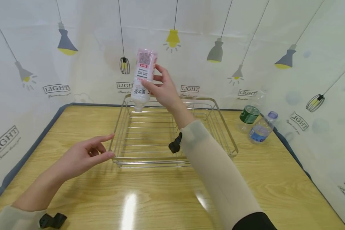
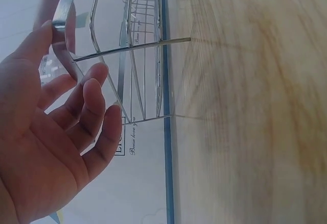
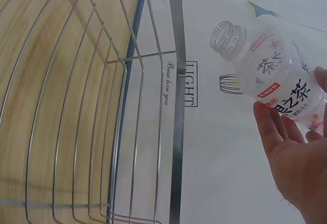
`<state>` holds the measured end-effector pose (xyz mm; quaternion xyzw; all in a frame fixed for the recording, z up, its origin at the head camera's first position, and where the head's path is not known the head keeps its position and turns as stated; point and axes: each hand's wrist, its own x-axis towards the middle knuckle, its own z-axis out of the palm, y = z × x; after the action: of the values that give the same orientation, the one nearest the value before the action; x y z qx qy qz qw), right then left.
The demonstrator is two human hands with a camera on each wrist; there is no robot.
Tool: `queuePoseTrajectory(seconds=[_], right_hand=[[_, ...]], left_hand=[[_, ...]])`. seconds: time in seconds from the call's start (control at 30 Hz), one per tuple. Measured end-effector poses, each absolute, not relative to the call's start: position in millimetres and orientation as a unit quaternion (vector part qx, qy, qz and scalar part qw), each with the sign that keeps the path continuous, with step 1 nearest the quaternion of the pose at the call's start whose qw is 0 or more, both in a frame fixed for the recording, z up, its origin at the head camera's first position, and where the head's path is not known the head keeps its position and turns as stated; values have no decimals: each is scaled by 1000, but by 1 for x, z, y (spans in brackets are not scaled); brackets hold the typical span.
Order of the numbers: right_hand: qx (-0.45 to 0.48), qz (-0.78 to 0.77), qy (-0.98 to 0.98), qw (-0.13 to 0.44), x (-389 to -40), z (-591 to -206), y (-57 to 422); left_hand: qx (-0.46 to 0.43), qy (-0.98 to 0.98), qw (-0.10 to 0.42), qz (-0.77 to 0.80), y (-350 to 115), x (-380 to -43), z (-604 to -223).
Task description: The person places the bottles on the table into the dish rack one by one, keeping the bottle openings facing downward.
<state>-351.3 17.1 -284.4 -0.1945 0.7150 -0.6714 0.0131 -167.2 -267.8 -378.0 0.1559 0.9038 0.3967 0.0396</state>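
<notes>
Lamp sheet (image 1: 97, 80): Seen from the head, a white sheet with lamp drawings and the word LIGHT hangs behind the table.
Wood table (image 1: 155, 195): It is yellow and flat, so things can stand on it.
Wire rack (image 1: 152, 158): It sits on the table in front of the person, where both hands can reach it.
Right hand (image 1: 164, 88): Its fingers and thumb grip a pink-and-white bottle (image 1: 142, 75) round the side, maybe because that part is easy to hold.
Bottle in the air: It is up above the back of the rack, neck down, so its words look upside down.
Left hand (image 1: 80, 158): The thumb and first finger touch the left side of the rack, a little apart, perhaps to keep it from sliding.
Two more bottles: A green-label bottle (image 1: 249, 114) and a blue-label bottle (image 1: 260, 131) stand near the right back corner, seemingly out of the way.
Left wrist view: The thumb presses on the flat metal rim (image 2: 65, 2). The other fingers bend loosely; I cannot tell how hard they push.
Right wrist view: The neck (image 3: 228, 40) has no lid that I can see, and the bottle does not touch the rack.
</notes>
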Motion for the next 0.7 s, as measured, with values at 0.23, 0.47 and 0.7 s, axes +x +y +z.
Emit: queuePoseTrajectory(seconds=[0.23, 0.47, 0.7], right_hand=[[-187, -673, 715, 16, -360, -296, -1], [-174, -666, 726, 18, -366, -307, -13], [-161, -657, 736, 34, -369, -321, -15]], left_hand=[[159, 902, 33, 399, -268, -167, -376], [159, 902, 34, 400, -266, -167, -376], [161, 903, 38, 398, -267, -167, -375]])
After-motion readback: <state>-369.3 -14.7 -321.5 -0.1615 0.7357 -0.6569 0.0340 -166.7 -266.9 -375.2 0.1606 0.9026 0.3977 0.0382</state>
